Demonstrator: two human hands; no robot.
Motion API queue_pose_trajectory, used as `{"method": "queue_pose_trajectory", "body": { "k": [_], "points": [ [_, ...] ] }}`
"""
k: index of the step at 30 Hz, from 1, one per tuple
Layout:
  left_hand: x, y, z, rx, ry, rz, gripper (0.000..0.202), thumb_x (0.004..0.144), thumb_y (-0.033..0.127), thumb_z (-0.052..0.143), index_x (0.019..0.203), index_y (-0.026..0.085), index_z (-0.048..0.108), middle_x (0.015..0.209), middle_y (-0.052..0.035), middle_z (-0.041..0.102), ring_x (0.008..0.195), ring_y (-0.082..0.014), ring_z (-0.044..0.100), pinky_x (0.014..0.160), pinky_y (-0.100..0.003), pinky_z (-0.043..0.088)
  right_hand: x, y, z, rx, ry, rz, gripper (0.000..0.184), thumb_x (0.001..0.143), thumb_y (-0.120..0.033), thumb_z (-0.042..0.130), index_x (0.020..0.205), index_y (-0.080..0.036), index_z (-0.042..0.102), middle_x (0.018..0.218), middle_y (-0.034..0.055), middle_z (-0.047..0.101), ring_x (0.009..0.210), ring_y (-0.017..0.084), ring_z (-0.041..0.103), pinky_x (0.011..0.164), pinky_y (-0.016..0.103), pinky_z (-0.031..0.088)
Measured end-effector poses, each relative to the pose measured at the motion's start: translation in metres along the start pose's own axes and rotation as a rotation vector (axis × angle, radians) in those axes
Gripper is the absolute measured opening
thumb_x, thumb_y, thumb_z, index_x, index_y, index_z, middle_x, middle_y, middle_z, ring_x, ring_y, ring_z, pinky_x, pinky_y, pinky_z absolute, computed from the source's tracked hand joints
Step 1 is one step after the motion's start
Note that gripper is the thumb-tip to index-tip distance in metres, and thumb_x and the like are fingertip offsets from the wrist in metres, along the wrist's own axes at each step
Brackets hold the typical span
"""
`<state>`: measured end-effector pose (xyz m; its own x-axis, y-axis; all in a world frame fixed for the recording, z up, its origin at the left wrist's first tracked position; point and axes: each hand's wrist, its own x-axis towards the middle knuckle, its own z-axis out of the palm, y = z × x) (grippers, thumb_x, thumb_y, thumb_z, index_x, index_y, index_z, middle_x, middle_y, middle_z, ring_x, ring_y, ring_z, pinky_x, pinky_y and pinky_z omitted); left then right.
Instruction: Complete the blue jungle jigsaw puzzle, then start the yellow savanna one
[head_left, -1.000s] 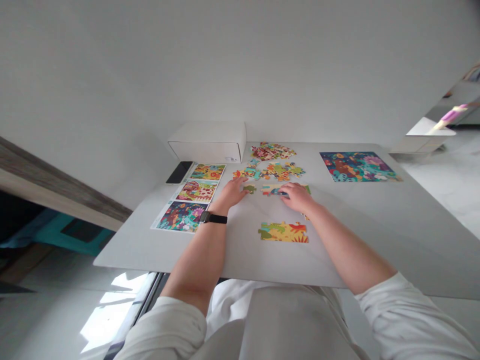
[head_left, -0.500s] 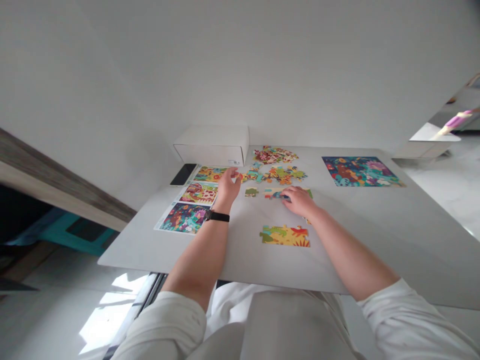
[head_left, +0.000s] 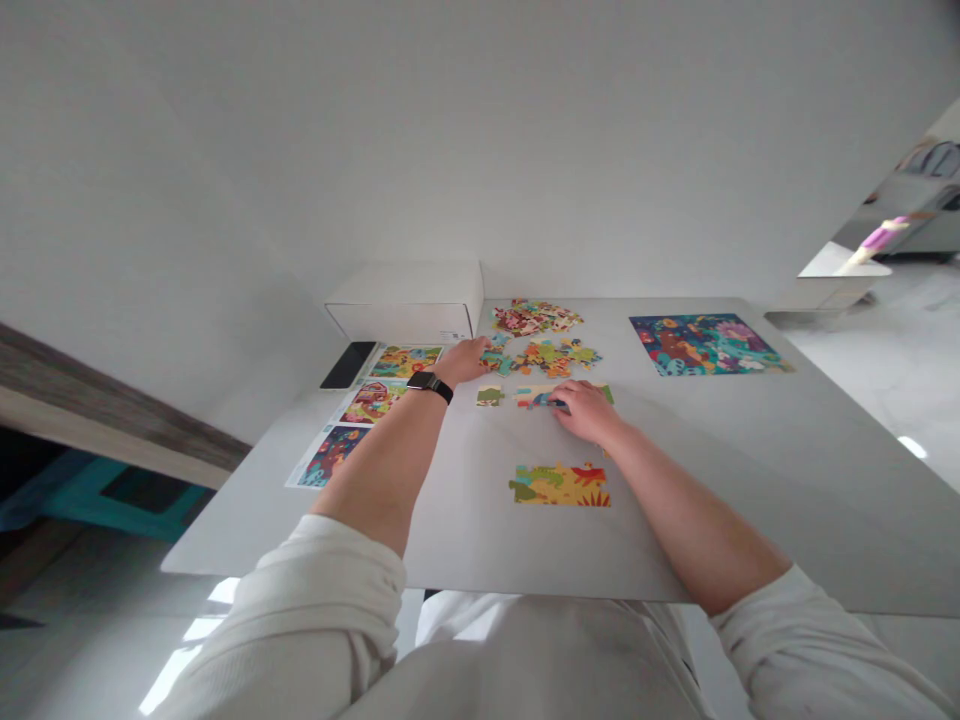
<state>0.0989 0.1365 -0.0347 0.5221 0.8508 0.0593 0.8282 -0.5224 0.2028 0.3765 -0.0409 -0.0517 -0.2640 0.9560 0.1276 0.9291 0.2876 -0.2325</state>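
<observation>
On the tabletop point(head_left: 697, 470), left hand point(head_left: 463, 362) open by jigsaw pieces point(head_left: 541, 357), right hand point(head_left: 589, 412) curled on joined pieces point(head_left: 536, 398), grip unclear

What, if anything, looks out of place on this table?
A small green puzzle fragment lies alone on the table, left of the partly built section, looking stray because it joins nothing around it.

Bright, even daylight; shadows on the tabletop point(head_left: 720, 520) faint and soft. Glare blown out on the floor point(head_left: 187, 650) past the lower-left corner. Wide-angle distortion at frame edges; puzzle pieces point(head_left: 540, 357) slightly soft.
</observation>
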Motion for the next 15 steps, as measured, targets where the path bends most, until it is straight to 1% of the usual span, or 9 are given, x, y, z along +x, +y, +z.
{"method": "queue_pose_trajectory", "body": {
  "k": [2,3,5,9,12,15],
  "points": [
    [0.006,-0.001,-0.002,0.000,-0.050,-0.010,0.049,0.085,0.026,0.075,0.133,0.022,0.064,0.129,-0.0143,0.076,0.122,-0.0330,0.071,0.104,-0.042,0.056,0.000,0.000,0.000,0.003,-0.001,-0.001,0.028,0.098,-0.025,0.068,0.124,-0.027,0.077,0.133,0.0077,0.073,0.124,0.030,0.063,0.112,0.048,0.049],
    [0.008,-0.002,-0.002,-0.003,-0.057,-0.006,0.049,0.084,0.026,0.076,0.131,0.023,0.065,0.128,-0.0129,0.077,0.121,-0.0322,0.072,0.103,-0.040,0.056,0.000,0.001,0.001,0.005,-0.001,-0.004,0.028,0.098,-0.025,0.068,0.124,-0.027,0.077,0.133,0.0077,0.073,0.124,0.030,0.063,0.112,0.048,0.049],
    [0.011,-0.004,-0.003,-0.011,-0.046,0.021,0.049,0.081,0.026,0.078,0.128,0.024,0.066,0.128,-0.0112,0.077,0.120,-0.0306,0.072,0.103,-0.038,0.056,0.001,0.001,0.002,0.008,0.000,-0.006,0.028,0.098,-0.025,0.067,0.124,-0.027,0.077,0.133,0.0075,0.073,0.124,0.030,0.063,0.112,0.048,0.049],
    [0.014,-0.006,-0.003,-0.023,-0.020,0.065,0.051,0.078,0.028,0.081,0.127,0.022,0.067,0.132,-0.0125,0.075,0.124,-0.0310,0.070,0.107,-0.040,0.054,0.000,0.001,0.003,0.007,0.003,-0.002,0.028,0.098,-0.025,0.067,0.124,-0.027,0.077,0.133,0.0078,0.072,0.124,0.031,0.063,0.112,0.048,0.049],
    [0.015,-0.007,-0.004,-0.037,-0.035,0.045,0.052,0.076,0.025,0.082,0.126,0.025,0.067,0.134,-0.0106,0.074,0.126,-0.0302,0.070,0.105,-0.038,0.055,0.000,0.000,0.002,0.003,-0.001,0.000,0.029,0.098,-0.025,0.067,0.126,-0.026,0.077,0.134,0.0086,0.072,0.125,0.031,0.062,0.112,0.048,0.049],
    [0.016,-0.008,-0.006,-0.076,-0.051,0.006,0.051,0.074,0.024,0.085,0.123,0.025,0.069,0.128,-0.0095,0.076,0.116,-0.0286,0.073,0.098,-0.036,0.057,0.000,-0.001,0.001,-0.001,-0.005,0.007,0.029,0.099,-0.025,0.067,0.126,-0.027,0.077,0.133,0.0085,0.072,0.124,0.031,0.062,0.112,0.047,0.049]
  ]
}}
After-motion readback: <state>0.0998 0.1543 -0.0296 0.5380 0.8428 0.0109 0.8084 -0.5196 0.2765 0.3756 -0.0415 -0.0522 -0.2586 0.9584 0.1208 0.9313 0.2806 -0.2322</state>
